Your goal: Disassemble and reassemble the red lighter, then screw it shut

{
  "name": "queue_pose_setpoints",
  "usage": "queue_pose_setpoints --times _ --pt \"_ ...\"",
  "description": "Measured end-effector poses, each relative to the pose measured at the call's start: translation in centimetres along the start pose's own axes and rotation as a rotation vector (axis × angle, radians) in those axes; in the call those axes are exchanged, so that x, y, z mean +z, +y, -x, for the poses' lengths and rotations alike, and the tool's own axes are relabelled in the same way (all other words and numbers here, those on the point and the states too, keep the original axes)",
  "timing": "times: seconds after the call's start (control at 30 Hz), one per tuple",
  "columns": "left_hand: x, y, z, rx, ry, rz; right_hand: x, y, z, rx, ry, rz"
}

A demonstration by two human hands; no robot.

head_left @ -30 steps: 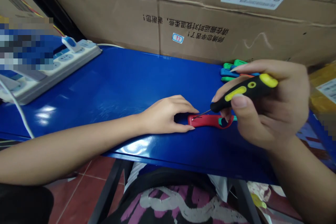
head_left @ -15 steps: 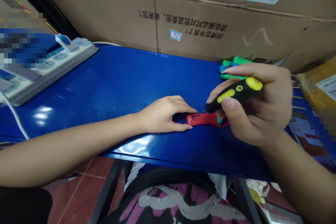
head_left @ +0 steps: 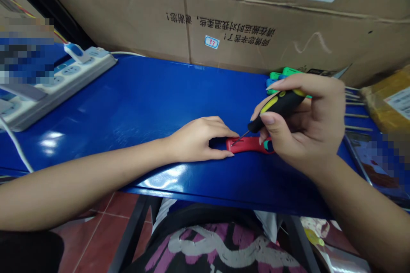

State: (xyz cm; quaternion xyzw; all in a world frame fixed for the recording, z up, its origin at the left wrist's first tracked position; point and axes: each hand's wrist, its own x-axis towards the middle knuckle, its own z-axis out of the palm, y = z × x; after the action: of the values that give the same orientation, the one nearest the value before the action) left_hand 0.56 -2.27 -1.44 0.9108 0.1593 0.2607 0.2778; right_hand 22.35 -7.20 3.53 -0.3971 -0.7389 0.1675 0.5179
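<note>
A small red plastic piece (head_left: pixel 247 145) with a teal part lies flat on the blue table (head_left: pixel 153 98) near its front edge. My left hand (head_left: pixel 200 138) pinches the red piece's left end between thumb and forefinger, pressing it to the table. My right hand (head_left: pixel 303 126) is wrapped round a black and yellow screwdriver (head_left: pixel 276 107), held at a slant. The thin metal tip touches the left part of the red piece, just beside my left fingertips.
Several green, blue and orange tools (head_left: pixel 283 76) lie behind my right hand. A white power strip (head_left: pixel 60 81) with a plug sits at the far left. Large cardboard boxes (head_left: pixel 224 13) wall off the back. A yellow packet (head_left: pixel 389 102) lies at the right.
My right hand has turned the screwdriver, so its yellow end cap is now hidden behind the fingers. The hand has drawn slightly left and lower. The left hand stays put on the red piece.
</note>
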Motion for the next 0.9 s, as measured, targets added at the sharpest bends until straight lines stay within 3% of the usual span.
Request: queue_pose_setpoints --times 0.17,0.37,0.53,0.7,0.83,0.9 --pt "-0.1 0.0 0.0 0.013 0.002 0.001 0.0 -0.4 -0.1 -0.005 -0.054 -0.023" --pt "0.1 -0.2 -0.1 0.054 0.028 0.006 -0.4 -0.2 -0.4 -0.084 -0.21 -0.068" --pt "0.4 -0.3 -0.1 0.075 0.049 0.004 -0.6 1.1 -0.5 -0.207 -0.114 0.088" --pt "0.5 -0.5 -0.2 0.084 0.035 0.016 -0.4 1.0 -0.7 -0.141 -0.245 -0.044" --pt "0.4 -0.4 -0.3 0.126 -0.005 0.01 -0.5 0.7 -0.6 -0.249 -0.132 0.15" --pt "0.4 -0.4 -0.3 0.131 -0.051 -0.002 -0.6 0.8 -0.5 -0.235 -0.127 0.205"
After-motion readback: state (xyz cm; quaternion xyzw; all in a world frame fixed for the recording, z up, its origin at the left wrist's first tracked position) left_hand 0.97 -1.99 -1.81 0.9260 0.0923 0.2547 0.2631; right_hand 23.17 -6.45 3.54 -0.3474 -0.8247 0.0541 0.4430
